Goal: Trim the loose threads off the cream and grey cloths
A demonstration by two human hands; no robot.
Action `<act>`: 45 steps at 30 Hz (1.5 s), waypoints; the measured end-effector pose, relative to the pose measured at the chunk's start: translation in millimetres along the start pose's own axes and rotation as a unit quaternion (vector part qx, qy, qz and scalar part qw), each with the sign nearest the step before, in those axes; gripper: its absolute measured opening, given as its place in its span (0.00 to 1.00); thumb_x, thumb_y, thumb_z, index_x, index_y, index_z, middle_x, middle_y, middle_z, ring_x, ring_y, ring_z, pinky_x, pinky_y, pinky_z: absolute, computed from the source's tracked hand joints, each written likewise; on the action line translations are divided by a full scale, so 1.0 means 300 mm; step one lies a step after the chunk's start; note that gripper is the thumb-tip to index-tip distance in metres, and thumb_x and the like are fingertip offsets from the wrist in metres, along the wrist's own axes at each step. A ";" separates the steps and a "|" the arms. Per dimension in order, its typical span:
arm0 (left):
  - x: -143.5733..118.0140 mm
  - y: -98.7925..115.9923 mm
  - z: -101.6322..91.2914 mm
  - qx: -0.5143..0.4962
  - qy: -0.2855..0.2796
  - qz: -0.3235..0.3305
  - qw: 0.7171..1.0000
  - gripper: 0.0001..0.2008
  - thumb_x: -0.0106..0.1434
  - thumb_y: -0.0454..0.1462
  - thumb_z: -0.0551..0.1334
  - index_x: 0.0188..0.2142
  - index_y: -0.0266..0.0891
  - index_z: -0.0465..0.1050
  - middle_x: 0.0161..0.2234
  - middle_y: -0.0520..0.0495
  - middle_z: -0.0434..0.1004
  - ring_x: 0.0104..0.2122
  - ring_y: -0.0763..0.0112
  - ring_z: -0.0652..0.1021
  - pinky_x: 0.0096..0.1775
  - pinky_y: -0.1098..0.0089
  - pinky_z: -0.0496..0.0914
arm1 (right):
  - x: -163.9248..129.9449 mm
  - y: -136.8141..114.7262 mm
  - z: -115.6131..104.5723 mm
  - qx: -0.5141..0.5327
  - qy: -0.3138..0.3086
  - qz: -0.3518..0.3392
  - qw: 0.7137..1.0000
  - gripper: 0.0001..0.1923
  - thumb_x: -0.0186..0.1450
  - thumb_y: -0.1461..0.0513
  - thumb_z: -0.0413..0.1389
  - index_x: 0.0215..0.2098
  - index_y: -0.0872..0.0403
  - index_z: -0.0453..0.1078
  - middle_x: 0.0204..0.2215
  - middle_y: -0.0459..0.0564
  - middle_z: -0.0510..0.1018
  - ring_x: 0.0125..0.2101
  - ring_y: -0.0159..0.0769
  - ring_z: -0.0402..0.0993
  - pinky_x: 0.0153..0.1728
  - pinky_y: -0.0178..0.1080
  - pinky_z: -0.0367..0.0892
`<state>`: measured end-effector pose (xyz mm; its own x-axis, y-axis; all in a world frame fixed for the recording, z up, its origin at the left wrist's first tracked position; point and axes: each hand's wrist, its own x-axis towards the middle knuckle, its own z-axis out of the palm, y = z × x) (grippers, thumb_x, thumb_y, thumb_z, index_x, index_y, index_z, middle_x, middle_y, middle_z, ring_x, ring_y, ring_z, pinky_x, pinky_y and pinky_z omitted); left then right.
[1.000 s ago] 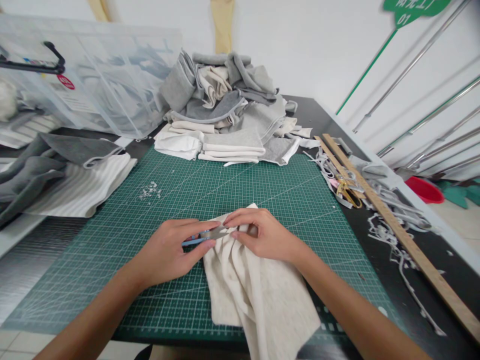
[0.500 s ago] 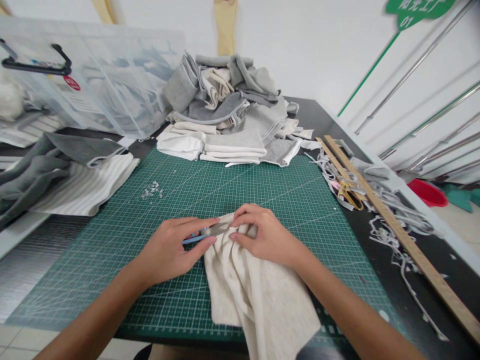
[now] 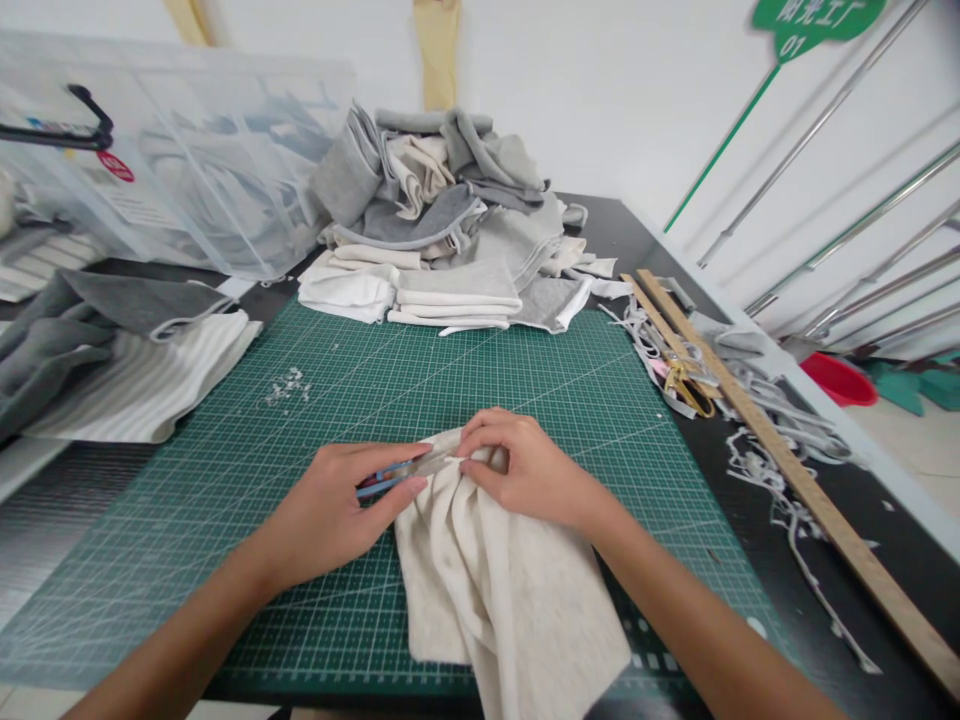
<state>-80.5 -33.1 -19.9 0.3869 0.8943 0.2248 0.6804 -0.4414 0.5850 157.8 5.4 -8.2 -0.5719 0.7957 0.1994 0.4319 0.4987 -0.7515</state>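
My left hand (image 3: 341,500) is closed around small blue-handled thread snips (image 3: 381,484), thumb and forefinger on either side, with the blades directed right at the cloth. A cream piece of fabric (image 3: 525,600) lies in loose folds on the green cutting mat (image 3: 315,620) and hangs over its front edge. Its upper edge is pinched between the thumb and fingers of my right hand (image 3: 510,455). The snips' tips are close to that pinched spot; whether they touch the cloth I cannot tell.
Folded grey and white fabrics (image 3: 457,240) are piled at the back. Left stand a clear plastic bin (image 3: 202,170) and grey and striped cloths (image 3: 150,370). White scraps (image 3: 289,388) dot the mat. Along the right lie a long wooden ruler (image 3: 787,460), gold-handled scissors (image 3: 694,392) and fabric trimmings (image 3: 765,475).
The whole view has shifted slightly, so the background sits a little further left. Both hands keep their holds; the snips' handles look slightly turned in my left hand.
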 end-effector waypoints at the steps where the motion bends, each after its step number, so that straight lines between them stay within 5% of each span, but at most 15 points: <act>1: 0.002 0.007 0.000 -0.005 -0.010 -0.011 1.000 0.14 0.65 0.45 0.62 0.49 0.46 0.77 0.47 0.52 0.82 0.44 0.68 0.82 0.47 0.70 0.76 | 0.000 0.001 0.001 0.004 0.003 -0.001 1.000 0.06 0.61 0.70 0.59 0.32 0.55 0.76 0.36 0.48 0.79 0.40 0.37 0.74 0.46 0.43 0.67; 14: 0.032 0.068 -0.052 0.067 -0.064 -0.026 0.995 0.13 0.67 0.47 0.59 0.47 0.52 0.78 0.43 0.55 0.83 0.38 0.66 0.83 0.37 0.68 0.75 | -0.003 0.035 0.013 0.090 0.039 -0.029 0.995 0.05 0.61 0.69 0.60 0.31 0.54 0.76 0.32 0.48 0.79 0.36 0.34 0.74 0.42 0.40 0.68; 25: 0.009 0.064 -0.002 0.036 -0.002 -0.031 0.999 0.11 0.66 0.43 0.62 0.45 0.46 0.78 0.42 0.53 0.84 0.37 0.67 0.83 0.38 0.70 0.75 | -0.003 0.034 0.019 0.099 0.058 -0.045 0.992 0.06 0.60 0.70 0.60 0.31 0.54 0.76 0.31 0.48 0.79 0.34 0.34 0.74 0.41 0.40 0.68; 45: -0.002 0.073 0.015 0.016 0.026 0.000 1.000 0.09 0.67 0.40 0.61 0.44 0.45 0.78 0.43 0.52 0.84 0.39 0.67 0.83 0.41 0.69 0.76 | -0.003 0.036 0.022 0.095 0.062 -0.042 0.993 0.06 0.59 0.70 0.60 0.30 0.54 0.75 0.30 0.48 0.79 0.34 0.35 0.74 0.41 0.41 0.69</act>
<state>-63.0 -43.7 -10.7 0.3544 0.8963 0.2664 0.7002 -0.4433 0.5596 158.4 7.7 -20.8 -0.5055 0.7955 0.3341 0.2404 0.5017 -0.8309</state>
